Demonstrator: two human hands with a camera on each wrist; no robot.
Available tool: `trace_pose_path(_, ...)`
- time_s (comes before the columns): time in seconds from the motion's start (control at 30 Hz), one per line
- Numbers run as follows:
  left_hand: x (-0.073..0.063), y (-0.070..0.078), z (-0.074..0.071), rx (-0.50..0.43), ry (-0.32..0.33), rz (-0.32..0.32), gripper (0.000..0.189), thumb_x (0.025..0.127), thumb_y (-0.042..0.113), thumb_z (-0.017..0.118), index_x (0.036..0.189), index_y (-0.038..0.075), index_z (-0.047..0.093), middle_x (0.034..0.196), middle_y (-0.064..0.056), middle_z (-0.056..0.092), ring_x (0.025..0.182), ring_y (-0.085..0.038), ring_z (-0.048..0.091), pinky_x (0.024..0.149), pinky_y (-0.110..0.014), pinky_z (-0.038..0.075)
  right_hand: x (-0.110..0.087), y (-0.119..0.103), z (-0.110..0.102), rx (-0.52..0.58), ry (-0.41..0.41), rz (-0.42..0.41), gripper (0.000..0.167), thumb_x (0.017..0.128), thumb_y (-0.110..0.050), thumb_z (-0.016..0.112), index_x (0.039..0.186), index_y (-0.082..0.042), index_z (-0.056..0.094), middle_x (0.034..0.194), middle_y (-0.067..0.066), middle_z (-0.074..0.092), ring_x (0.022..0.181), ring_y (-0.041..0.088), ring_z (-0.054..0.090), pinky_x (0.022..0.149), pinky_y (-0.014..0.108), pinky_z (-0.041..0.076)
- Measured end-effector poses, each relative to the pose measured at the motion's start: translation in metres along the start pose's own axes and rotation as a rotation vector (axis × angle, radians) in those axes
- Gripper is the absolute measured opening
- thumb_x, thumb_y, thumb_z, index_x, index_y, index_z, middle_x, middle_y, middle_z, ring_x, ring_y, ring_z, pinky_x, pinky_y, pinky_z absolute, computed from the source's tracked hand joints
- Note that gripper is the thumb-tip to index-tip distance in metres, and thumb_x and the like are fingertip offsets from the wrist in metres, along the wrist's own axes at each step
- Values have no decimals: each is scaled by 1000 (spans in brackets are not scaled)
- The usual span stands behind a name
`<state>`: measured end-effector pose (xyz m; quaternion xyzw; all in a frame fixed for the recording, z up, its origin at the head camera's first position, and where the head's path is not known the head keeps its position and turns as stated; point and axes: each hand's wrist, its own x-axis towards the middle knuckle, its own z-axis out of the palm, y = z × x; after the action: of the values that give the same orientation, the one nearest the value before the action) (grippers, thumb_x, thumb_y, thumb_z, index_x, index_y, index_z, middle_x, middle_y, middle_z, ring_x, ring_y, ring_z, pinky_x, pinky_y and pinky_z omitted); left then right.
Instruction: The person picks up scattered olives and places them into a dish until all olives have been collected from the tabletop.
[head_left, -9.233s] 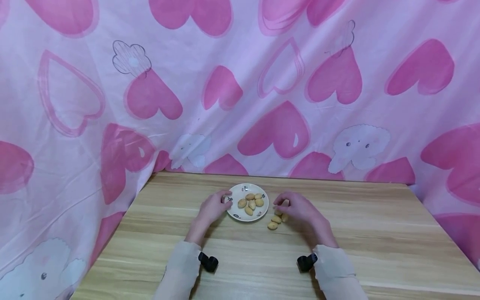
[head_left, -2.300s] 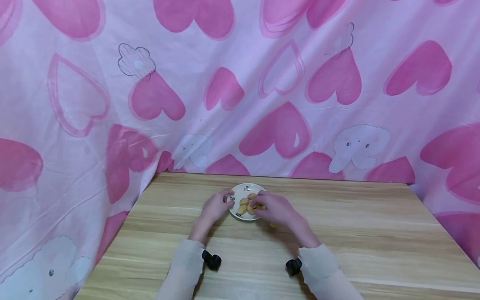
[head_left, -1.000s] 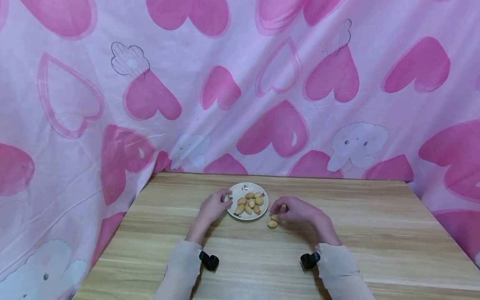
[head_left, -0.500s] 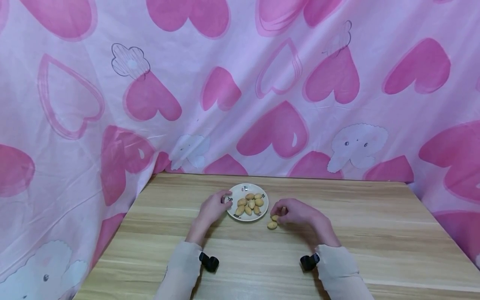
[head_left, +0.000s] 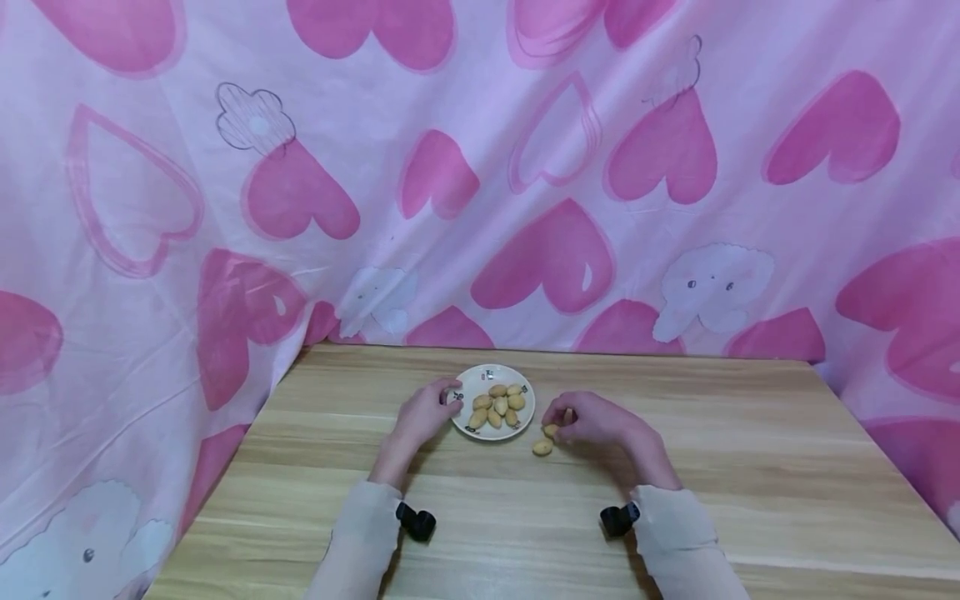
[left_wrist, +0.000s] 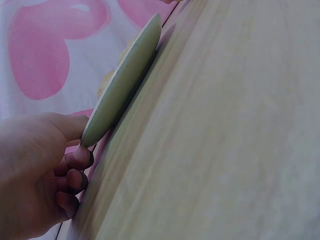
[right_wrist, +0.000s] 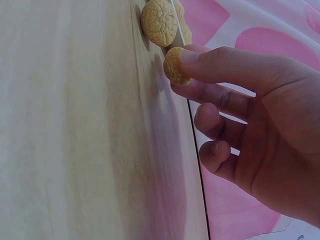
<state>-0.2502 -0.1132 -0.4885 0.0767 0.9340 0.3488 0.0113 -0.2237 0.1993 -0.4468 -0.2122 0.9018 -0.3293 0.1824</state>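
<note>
A small white plate with dark printed marks holds several tan, oval, nut-like pieces. My left hand pinches its left rim; the left wrist view shows the thumb and fingers at the rim of the plate. Right of the plate, my right hand pinches a wrinkled nut-like piece between thumb and forefinger, low over the table. Just beside it on the wood lies another nut-like piece, seen larger in the right wrist view as a wrinkled piece.
The wooden table runs back to a pink cloth printed with hearts, which hangs behind and at both sides. Each wrist carries a small black camera, one at the left and one at the right.
The right hand was over the plate 2.3 s ago and has since moved back right to the loose pieces. More pieces lie on the plate than 9.2 s ago. The left hand stays at the rim.
</note>
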Motion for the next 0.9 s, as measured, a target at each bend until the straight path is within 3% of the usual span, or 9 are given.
trace_pose_path(0.2,-1,1,-1,-22,-10,2,41,92,27,68,131,16,63,76,1,55,66,-15,48,59,-30,37,-2,0,1,5,20,54,23,89,-9,69,105,-24,72,99,-5,65,93,17,56,84,35,48)
trace_pose_path(0.63,-3,1,-2,-20,-12,6,41,92,26,69,132,15,63,76,1,54,66,-14,48,59,-30,36,-1,4,1,-18,56,24,23,89,-11,70,108,-24,72,98,-7,65,92,16,56,84,35,48)
trace_pose_path(0.9,0,0,-1,5,2,15,42,92,28,68,132,17,63,75,2,55,66,-14,48,59,-30,37,3,7,-1,-86,131,-23,22,92,-15,66,112,-24,72,102,-8,65,90,14,57,77,30,50)
